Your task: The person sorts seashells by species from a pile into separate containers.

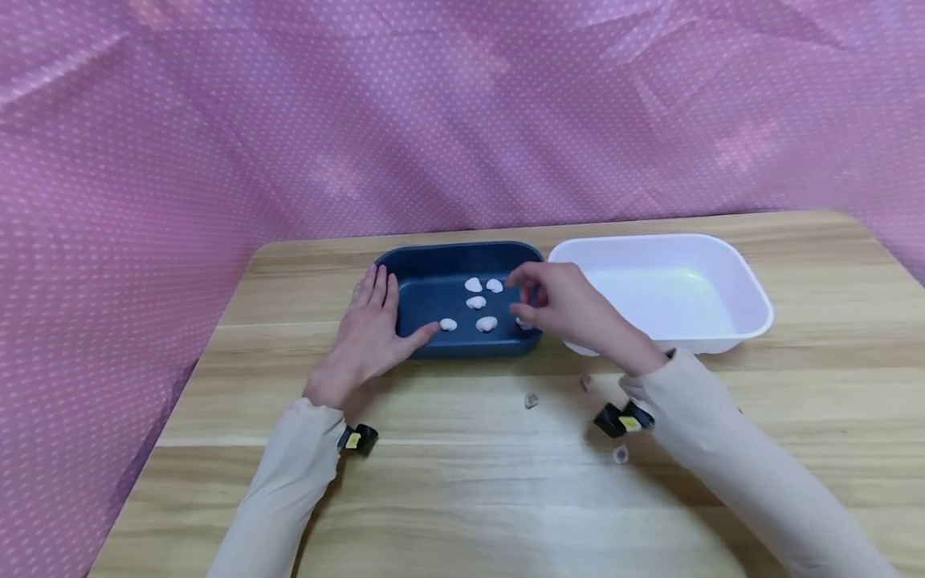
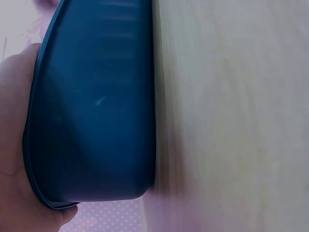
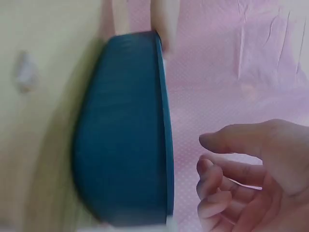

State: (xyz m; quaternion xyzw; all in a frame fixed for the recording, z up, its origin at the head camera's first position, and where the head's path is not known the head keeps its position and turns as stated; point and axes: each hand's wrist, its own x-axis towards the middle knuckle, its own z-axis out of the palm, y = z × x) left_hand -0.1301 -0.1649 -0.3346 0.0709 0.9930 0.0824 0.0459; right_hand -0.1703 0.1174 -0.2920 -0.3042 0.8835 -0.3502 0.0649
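My left hand (image 1: 367, 333) rests on the left end of a dark blue tray (image 1: 462, 350), its fingers straight over the rim and the thumb along the near edge. Several white seashells lie in the tray, among them a ridged shell (image 1: 486, 323) near the front and another shell (image 1: 448, 324) close to the left thumb. Over the tray's right end is my right hand (image 1: 567, 305). Its thumb and loosely bent fingers (image 3: 210, 182) stand apart with nothing between them. One shell (image 1: 523, 323) is partly hidden below this hand.
To the right of the blue tray stands a white tray (image 1: 755, 321), partly behind the right forearm. Small shell-like pieces lie on the wooden table in front, including a greyish piece (image 1: 531, 400) and a pale piece (image 1: 620, 454). A pink dotted cloth (image 1: 433, 120) hangs behind.
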